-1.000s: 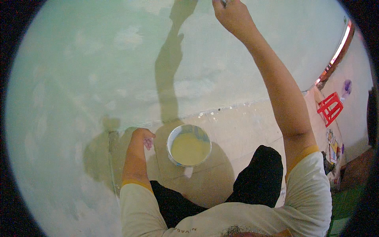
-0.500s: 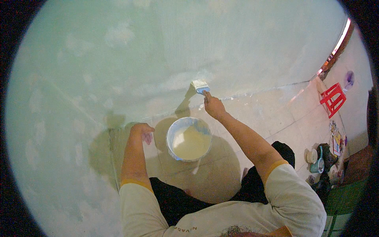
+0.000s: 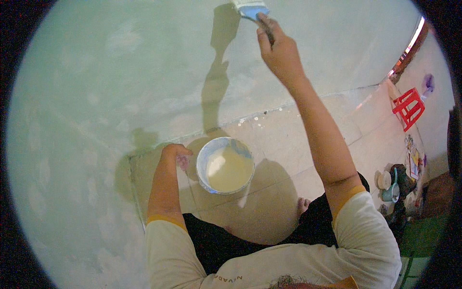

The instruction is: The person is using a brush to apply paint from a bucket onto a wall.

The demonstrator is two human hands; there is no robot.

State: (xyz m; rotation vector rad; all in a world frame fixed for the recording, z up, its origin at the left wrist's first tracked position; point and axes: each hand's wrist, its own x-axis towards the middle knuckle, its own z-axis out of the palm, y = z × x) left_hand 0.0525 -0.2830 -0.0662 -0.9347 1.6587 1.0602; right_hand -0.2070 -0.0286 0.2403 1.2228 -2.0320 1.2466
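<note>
My right hand (image 3: 280,50) is closed round the handle of a wide, flat paintbrush (image 3: 253,11) with a blue ferrule and pale bristles. The brush is held up against the pale green wall, its bristle end at the top edge of the picture. Its dark shadow falls on the wall to the left. A white bucket (image 3: 200,174) of cream-coloured paint stands on the floor between my arms. Left of the bucket, my left hand (image 3: 177,153) hangs bent at the wrist, apart from the rim, with loose fingers partly hidden and nothing seen in them.
The green wall (image 3: 86,96) with whitish patches meets the tiled floor (image 3: 284,139), which has white paint spots along the seam. On the right are a red plastic stool (image 3: 408,109), a light-blue dipper (image 3: 391,191) and a green piece of furniture (image 3: 423,236). My bare foot (image 3: 303,205) shows beside the bucket.
My right hand has carried the paintbrush up the wall, away from the seam with the floor. The left hand stays nearly where it was beside the bucket.
</note>
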